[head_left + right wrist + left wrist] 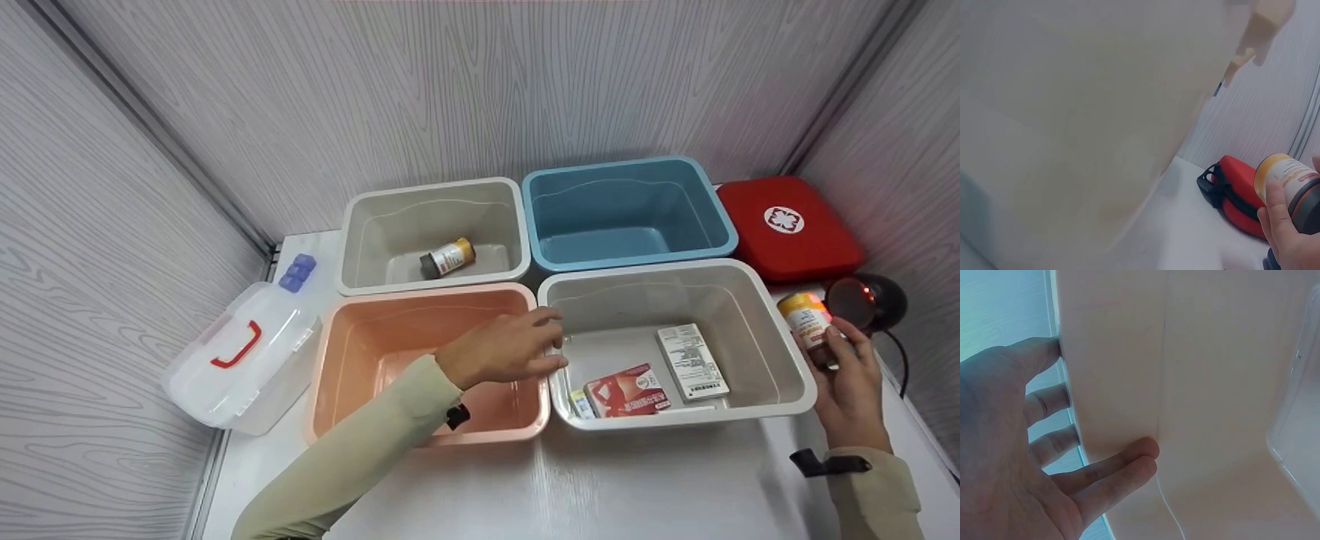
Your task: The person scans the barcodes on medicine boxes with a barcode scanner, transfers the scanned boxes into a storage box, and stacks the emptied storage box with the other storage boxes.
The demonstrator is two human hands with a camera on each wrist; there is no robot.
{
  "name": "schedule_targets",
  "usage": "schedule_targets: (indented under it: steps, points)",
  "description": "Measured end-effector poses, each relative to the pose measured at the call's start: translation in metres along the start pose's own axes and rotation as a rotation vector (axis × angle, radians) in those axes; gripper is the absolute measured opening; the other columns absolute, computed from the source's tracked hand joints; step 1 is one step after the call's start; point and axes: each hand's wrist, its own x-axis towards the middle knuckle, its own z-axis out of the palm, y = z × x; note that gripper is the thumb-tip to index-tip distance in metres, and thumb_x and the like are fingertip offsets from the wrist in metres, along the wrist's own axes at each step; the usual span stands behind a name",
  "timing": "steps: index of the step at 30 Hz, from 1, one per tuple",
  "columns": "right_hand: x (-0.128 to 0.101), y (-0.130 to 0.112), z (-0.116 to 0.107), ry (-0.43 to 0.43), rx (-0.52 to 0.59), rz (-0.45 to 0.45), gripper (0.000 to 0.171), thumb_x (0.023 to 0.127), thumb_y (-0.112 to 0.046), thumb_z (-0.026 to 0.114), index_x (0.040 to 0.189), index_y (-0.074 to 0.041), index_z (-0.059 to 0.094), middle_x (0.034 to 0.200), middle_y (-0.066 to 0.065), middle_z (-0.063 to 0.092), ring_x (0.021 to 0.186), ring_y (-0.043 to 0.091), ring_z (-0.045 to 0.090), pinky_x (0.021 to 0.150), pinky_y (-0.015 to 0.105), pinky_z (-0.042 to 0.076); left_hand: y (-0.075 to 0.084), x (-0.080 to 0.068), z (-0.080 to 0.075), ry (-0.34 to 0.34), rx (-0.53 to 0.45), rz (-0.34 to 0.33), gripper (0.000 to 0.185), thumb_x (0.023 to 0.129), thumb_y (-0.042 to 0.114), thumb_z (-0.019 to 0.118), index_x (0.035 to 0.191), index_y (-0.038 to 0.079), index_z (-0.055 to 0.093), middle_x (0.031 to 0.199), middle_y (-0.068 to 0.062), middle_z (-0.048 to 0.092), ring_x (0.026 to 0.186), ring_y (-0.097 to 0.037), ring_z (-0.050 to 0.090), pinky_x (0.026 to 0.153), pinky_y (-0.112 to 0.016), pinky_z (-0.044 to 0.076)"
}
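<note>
At about 3 o'clock of the table (660,487), just outside the near white bin (780,352), the right hand (851,394) holds an orange-capped medicine bottle (808,324); its fingers are curled around the dark lower part of the bottle, and in the right wrist view the thumb lies on the label. The bottle stands almost upright, right in front of a black scanner (870,301) with a red light. At 1 o'clock lies a red first-aid case (791,229).

The left hand (504,349) is near the middle, with its straight, relaxed fingers resting on the rims where the pink bin (352,367) and the near white bin meet. It grasps nothing.

Inside the near white bin lie a red box (626,390) and a white box (691,361) with a barcode, flat on the bottom. The far white bin (360,247) at 11 o'clock holds a second bottle (448,257), lying on its side. The blue bin (626,214) is at 12 o'clock. At 9 o'clock there is a clear case (247,360) with a red handle.
</note>
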Motion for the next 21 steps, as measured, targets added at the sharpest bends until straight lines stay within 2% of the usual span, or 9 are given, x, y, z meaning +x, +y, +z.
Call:
schedule_targets:
  steps: [5,9,11,13,15,17,21]
  points:
    - [-0.004,-0.002,0.003,-0.037,-0.121,-0.026,0.027,0.108,0.0,0.061,0.13,-0.014,0.069,0.117,0.006,0.059,0.095,0.022,0.07,0.09,0.034,0.066,0.0,0.0,0.0,0.006,-0.004,0.0,0.038,0.111,0.046,0.058,0.129,0.014,0.068,0.164,-0.011,0.051,0.123,-0.033,0.071,0.106,-0.045,0.058]
    - [-0.004,-0.007,0.017,-0.137,-0.197,-0.084,0.028,0.107,0.006,0.058,0.129,-0.007,0.069,0.115,0.011,0.061,0.091,0.024,0.076,0.089,0.035,0.067,0.001,-0.001,-0.001,0.009,0.001,0.002,0.038,0.111,0.045,0.058,0.129,0.014,0.068,0.164,-0.011,0.051,0.123,-0.034,0.071,0.106,-0.046,0.058]
    - [-0.001,-0.012,0.028,-0.2,-0.223,-0.112,0.029,0.107,0.01,0.056,0.129,-0.003,0.068,0.117,0.015,0.06,0.092,0.029,0.08,0.089,0.037,0.067,0.001,-0.001,-0.001,0.008,0.003,0.001,0.038,0.111,0.045,0.058,0.129,0.013,0.068,0.165,-0.012,0.05,0.123,-0.034,0.071,0.106,-0.046,0.058]
    - [0.002,-0.017,0.041,-0.252,-0.301,-0.149,0.029,0.106,0.011,0.056,0.131,-0.001,0.067,0.124,0.014,0.056,0.095,0.029,0.081,0.089,0.037,0.066,0.001,-0.001,-0.001,0.009,0.004,0.0,0.038,0.111,0.045,0.058,0.129,0.014,0.068,0.165,-0.011,0.051,0.122,-0.034,0.071,0.106,-0.046,0.058]
    - [0.005,-0.021,0.056,-0.304,-0.397,-0.182,0.03,0.106,0.011,0.057,0.134,0.001,0.064,0.133,0.011,0.049,0.104,0.026,0.077,0.091,0.035,0.066,0.001,-0.001,-0.001,0.007,0.0,0.0,0.038,0.111,0.045,0.058,0.129,0.013,0.068,0.165,-0.011,0.05,0.123,-0.034,0.071,0.107,-0.046,0.058]
    - [0.007,-0.026,0.074,-0.339,-0.504,-0.201,0.032,0.107,0.008,0.058,0.138,0.002,0.061,0.141,0.008,0.041,0.117,0.023,0.067,0.094,0.033,0.064,0.001,-0.001,-0.001,0.006,-0.004,-0.002,0.038,0.111,0.045,0.058,0.13,0.014,0.068,0.165,-0.011,0.05,0.123,-0.034,0.07,0.107,-0.046,0.057]
    - [0.009,-0.03,0.117,-0.357,-0.715,-0.194,0.04,0.106,-0.002,0.067,0.145,-0.003,0.059,0.146,0.002,0.036,0.127,0.024,0.048,0.096,0.027,0.063,0.001,-0.002,-0.002,0.0,-0.009,-0.011,0.039,0.111,0.046,0.058,0.131,0.014,0.068,0.165,-0.011,0.05,0.122,-0.033,0.071,0.107,-0.046,0.057]
